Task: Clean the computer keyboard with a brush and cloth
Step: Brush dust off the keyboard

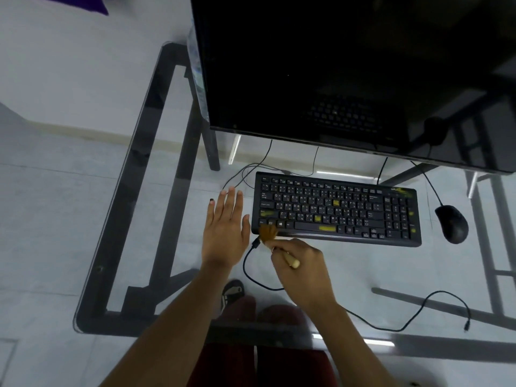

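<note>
Black keyboard [336, 209] lies flat on the glass desk [117, 208], in front of the dark monitor [321, 65], with yellow smears on several keys and on the space bar. Right hand [303, 268] grips a small brush [275, 243] by its pale wooden handle; fingers curled round it, handle end protruding past the knuckles. Brown bristles touch the keyboard's near left corner, at the bottom key row; the bristles appear blurred. Left hand [226, 222] is released, fingers straight and together, palm down, just beside the keyboard's left edge; contact with the glass cannot be determined. A black cable [251, 263] curves on the desk between the two wrists. A black mouse [452, 223] sits apart, right of the keyboard. No cloth identified in view.
</note>
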